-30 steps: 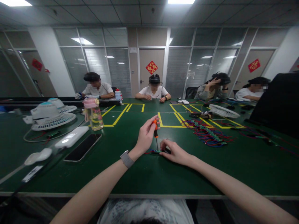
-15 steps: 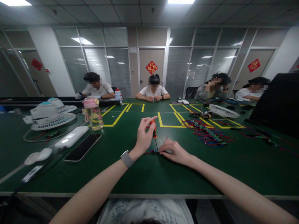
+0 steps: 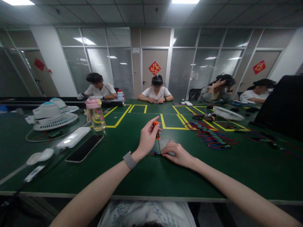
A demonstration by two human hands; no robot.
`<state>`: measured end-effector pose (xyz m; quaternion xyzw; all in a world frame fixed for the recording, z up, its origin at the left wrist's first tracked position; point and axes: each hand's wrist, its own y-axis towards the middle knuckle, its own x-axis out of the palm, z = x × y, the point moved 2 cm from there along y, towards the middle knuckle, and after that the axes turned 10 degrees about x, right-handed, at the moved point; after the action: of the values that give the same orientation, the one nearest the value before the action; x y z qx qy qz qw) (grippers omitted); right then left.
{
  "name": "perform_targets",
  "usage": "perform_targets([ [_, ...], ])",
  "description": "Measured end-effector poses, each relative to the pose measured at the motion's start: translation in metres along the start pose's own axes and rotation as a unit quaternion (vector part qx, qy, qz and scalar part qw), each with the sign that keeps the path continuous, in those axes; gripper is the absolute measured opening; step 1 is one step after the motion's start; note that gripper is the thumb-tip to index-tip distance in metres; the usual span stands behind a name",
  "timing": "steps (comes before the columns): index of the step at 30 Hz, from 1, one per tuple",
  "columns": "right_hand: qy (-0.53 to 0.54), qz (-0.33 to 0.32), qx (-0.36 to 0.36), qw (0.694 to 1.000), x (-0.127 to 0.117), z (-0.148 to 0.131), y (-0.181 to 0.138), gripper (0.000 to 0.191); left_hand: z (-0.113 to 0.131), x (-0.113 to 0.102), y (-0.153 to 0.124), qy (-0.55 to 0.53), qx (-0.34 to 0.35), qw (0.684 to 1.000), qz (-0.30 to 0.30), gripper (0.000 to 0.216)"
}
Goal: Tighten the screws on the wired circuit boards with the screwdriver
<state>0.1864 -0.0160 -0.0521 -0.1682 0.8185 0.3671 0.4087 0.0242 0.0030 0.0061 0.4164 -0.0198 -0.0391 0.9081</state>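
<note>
My left hand (image 3: 146,138) is closed round a small orange-handled screwdriver (image 3: 156,130), held upright with its thin blade pointing down at a small circuit board with red and blue wires (image 3: 156,153) on the green table (image 3: 151,176). My right hand (image 3: 177,153) lies over the right end of that board, fingers pressed down on it and holding it flat. A grey watch band sits on my left wrist.
A black phone (image 3: 84,148), a white power bank (image 3: 73,137), a pink-lidded bottle (image 3: 95,114) and white fans (image 3: 53,116) lie to the left. A heap of wired boards (image 3: 210,134) lies to the right. Several people sit along the far edge.
My left hand's fingers have shifted on the screwdriver handle, which tilted and came upright again. The right hand has stayed on the board. The view has shifted slightly.
</note>
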Motion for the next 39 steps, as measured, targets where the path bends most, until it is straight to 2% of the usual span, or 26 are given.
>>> perform_targets([
  [2,0.002,0.001,0.000,1.000,-0.001,-0.001,0.000,0.015,-0.002,-0.001,0.001,-0.043,-0.035,0.997,0.044,0.036],
  [4,0.005,0.002,0.002,1.000,-0.001,-0.001,0.000,0.015,-0.002,-0.004,0.002,-0.054,-0.035,0.991,0.114,0.035],
  [6,0.009,0.002,0.005,1.000,0.000,0.000,0.000,0.015,0.001,-0.010,0.004,-0.047,-0.006,0.985,0.168,0.033],
  [8,0.011,0.000,0.012,1.000,0.000,0.001,-0.001,0.015,0.007,-0.015,0.007,-0.003,0.040,0.984,0.174,0.031],
  [9,0.010,-0.001,0.017,1.000,0.001,0.001,-0.001,0.014,0.011,-0.017,0.009,0.033,0.062,0.986,0.150,0.029],
  [10,0.006,-0.001,0.027,1.000,0.001,0.002,-0.001,0.014,0.013,-0.019,0.011,0.089,0.078,0.988,0.097,0.025],
  [12,0.000,0.001,0.052,0.999,0.001,0.003,-0.002,0.014,0.014,-0.017,0.014,0.176,0.075,0.976,-0.101,0.019],
  [14,-0.006,0.003,0.067,0.998,0.000,0.003,-0.002,0.018,0.008,-0.015,0.011,0.220,0.024,0.927,-0.303,0.022],
  [16,-0.009,-0.001,0.058,0.998,-0.001,0.003,-0.001,0.019,-0.001,-0.016,0.006,0.283,-0.006,0.868,-0.408,0.032],
  [19,-0.002,-0.007,0.043,0.999,0.000,0.002,0.001,0.018,-0.012,-0.016,-0.001,0.370,-0.011,0.808,-0.459,0.032],
  [22,0.018,0.000,0.064,0.998,0.003,0.004,0.003,0.014,-0.019,-0.015,-0.006,0.381,-0.032,0.775,-0.503,0.028],
  [27,0.036,0.022,0.120,0.992,0.007,0.004,0.006,0.015,-0.019,-0.011,-0.007,0.374,-0.033,0.765,-0.524,0.020],
  [32,0.021,0.029,0.109,0.993,0.005,-0.004,0.006,0.018,-0.016,-0.008,-0.009,0.414,-0.005,0.744,-0.524,0.020],
  [35,0.022,0.028,0.127,0.991,0.004,-0.004,0.007,0.018,-0.012,-0.005,-0.011,0.433,0.020,0.732,-0.525,0.021],
  [39,0.015,0.029,0.124,0.992,0.004,-0.003,0.006,0.018,-0.007,-0.003,-0.011,0.435,0.020,0.734,-0.522,0.019],
])
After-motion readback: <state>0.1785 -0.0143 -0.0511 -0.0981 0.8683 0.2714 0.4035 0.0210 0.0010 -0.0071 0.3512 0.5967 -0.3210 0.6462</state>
